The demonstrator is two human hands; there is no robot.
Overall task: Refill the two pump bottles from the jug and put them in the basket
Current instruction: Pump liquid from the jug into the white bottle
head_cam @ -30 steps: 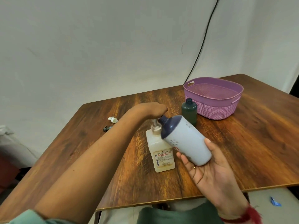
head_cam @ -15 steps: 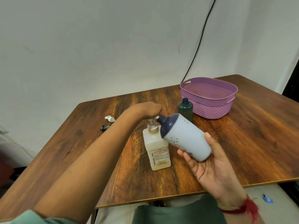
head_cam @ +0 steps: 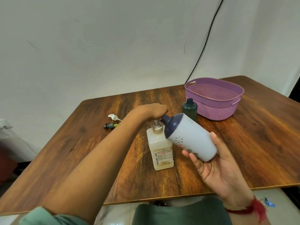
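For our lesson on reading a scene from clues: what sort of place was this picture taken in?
Probably a plain indoor room set up for a tabletop chore: a wooden table against a blank white wall, a black cable hanging down it, and a purple basket.

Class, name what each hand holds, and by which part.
The right hand holds the tilted white bottle by its lower body; the left hand covers its dark neck, fingers hidden.
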